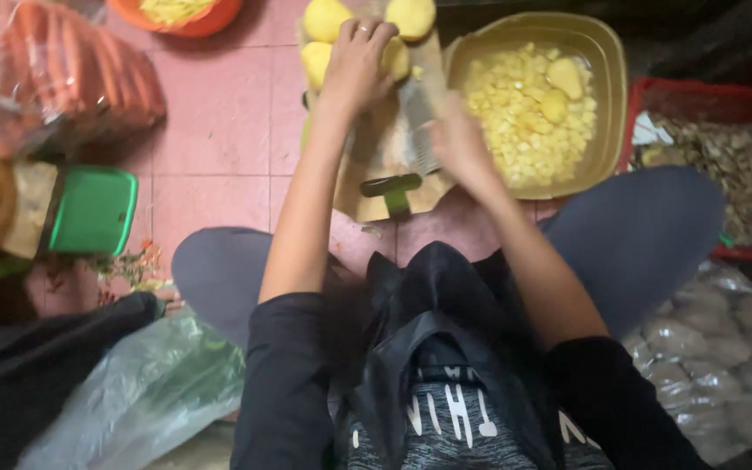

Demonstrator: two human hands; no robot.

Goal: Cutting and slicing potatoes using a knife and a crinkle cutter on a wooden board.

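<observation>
Peeled potatoes (325,19) lie on the board (385,144), basin (613,96) to its right.

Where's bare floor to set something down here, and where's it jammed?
Free: pink tiled floor between the carrot bag, green box and cutting board. Crowded: the board, with peeled potatoes, knife, left hand and right hand. The basin of potato cubes and red crate block the right.

Dim, soft light; slight motion blur

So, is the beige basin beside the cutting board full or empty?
Fairly full: the beige basin holds many yellow potato cubes and two bigger pieces, spread over most of its bottom.
</observation>
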